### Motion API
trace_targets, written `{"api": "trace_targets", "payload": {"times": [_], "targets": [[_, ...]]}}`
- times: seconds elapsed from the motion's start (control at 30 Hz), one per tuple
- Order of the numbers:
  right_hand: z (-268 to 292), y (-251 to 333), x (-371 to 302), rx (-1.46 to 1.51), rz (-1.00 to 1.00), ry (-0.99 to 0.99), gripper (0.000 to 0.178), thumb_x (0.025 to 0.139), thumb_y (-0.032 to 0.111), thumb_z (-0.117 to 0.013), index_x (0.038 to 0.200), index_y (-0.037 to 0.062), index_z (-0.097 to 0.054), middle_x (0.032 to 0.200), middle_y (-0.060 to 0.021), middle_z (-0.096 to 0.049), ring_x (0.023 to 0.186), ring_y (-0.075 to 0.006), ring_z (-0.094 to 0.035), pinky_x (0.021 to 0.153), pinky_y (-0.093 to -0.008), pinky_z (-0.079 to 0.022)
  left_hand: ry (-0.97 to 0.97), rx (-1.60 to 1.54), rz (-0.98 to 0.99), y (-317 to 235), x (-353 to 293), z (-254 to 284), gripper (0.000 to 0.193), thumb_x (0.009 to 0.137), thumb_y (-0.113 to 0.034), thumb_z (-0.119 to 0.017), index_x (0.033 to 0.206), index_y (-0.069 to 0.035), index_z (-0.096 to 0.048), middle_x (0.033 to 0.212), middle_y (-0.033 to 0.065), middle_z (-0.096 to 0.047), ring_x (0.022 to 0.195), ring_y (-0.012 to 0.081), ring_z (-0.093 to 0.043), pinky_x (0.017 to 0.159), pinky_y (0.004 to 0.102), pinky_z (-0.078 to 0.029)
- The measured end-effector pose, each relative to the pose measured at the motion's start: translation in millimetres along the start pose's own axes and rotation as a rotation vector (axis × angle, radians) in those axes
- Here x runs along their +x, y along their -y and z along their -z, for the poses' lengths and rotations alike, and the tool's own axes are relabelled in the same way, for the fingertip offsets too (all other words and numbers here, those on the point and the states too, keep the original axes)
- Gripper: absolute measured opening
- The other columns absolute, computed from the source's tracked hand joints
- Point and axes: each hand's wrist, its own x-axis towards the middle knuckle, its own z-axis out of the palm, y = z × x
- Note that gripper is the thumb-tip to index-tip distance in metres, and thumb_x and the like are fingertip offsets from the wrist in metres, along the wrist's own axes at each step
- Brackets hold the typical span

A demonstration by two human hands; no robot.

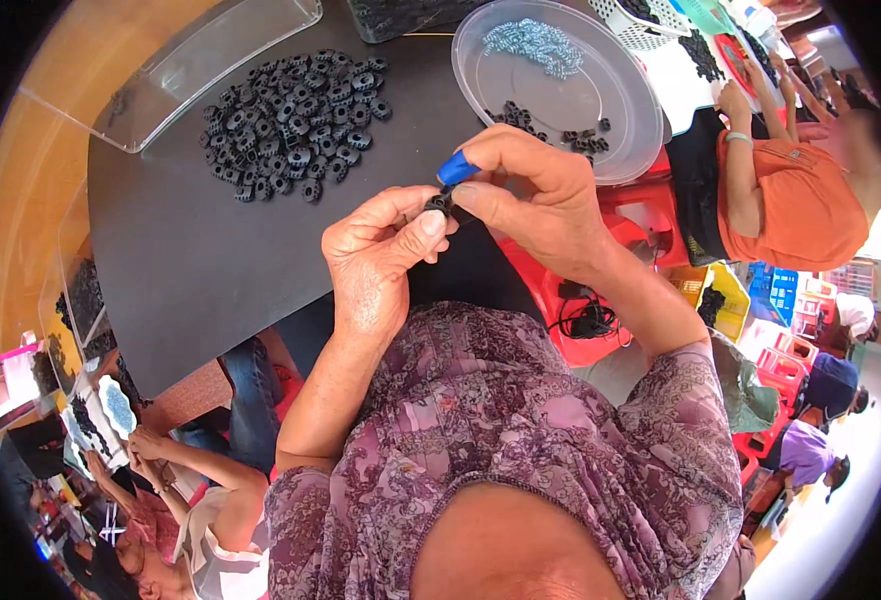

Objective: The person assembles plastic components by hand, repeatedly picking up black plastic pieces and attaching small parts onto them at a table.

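Close to my body, over the table's near edge, my left hand (385, 240) pinches a small black plastic part (440, 204) between thumb and fingers. My right hand (540, 190) meets it from the right, its thumb and index fingertip closed at the top of that part. A blue finger cover (457, 168) sits on the right index finger. Something small and dark shows between the right fingertips, too small to name. Beyond my left hand lies a heap of black plastic parts (295, 125). Past my right hand stands a round clear tray (625, 80) holding pale blue springs (535, 45) and small black pieces (585, 140).
The dark table (210, 290) carries a clear plastic bin (210, 75) at its far left and a black container (410, 15) at the far edge. Red stools (640, 215) and a yellow crate (725, 300) stand to the right. Co-workers sit on both sides, one in orange (795, 205).
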Motion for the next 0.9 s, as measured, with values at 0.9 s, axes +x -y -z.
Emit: {"api": "trace_targets", "payload": {"times": [0.9], "targets": [[1, 14, 8, 0.048, -0.209, 0.098, 0.008, 0.075, 0.001, -0.061, 0.083, -0.0017, -0.059, 0.071, -0.0006, -0.055, 0.063, -0.0044, -0.051, 0.055, -0.0215, -0.043, 0.045, 0.180, -0.100, 1, 0, 5, 0.020, 0.077, -0.002, -0.068, 0.095, 0.005, -0.064, 0.077, -0.0009, -0.050, 0.071, 0.0070, -0.044, 0.065, 0.0182, -0.038]]}}
